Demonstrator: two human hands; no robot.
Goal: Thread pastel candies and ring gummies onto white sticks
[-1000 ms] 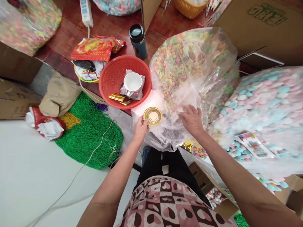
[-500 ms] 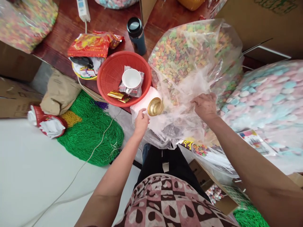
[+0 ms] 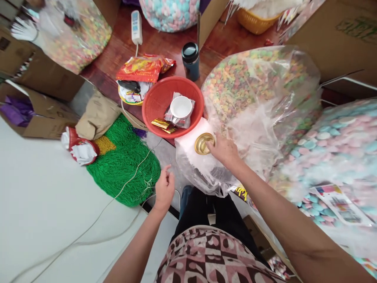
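A small gold bowl (image 3: 200, 147) rests on a white stack (image 3: 188, 145) whose material I cannot make out. My right hand (image 3: 225, 151) grips the bowl's right rim, thumb over the inside; its other fingers are partly hidden. Just behind that hand lies a big clear plastic bag (image 3: 250, 118) of colourful ring-shaped pieces, its loose plastic folded toward me. Hanging in the air left of the stack, my left hand (image 3: 165, 188) is empty, fingers loosely bent and a little apart. Beyond the bowl stands a red basket (image 3: 151, 106) holding a white cup (image 3: 180, 107) and small packets.
A dark tumbler (image 3: 191, 67), a red packet (image 3: 141, 70) and a power strip (image 3: 136, 29) sit on the red-brown table. At right is a large bag of pink and blue discs (image 3: 338, 153). Green bead strands (image 3: 123, 169) hang at left, near a cable.
My right hand has left the clear bag's plastic and moved left onto the gold bowl. My left hand has drawn back from the bowl, down and left. The view has shifted.
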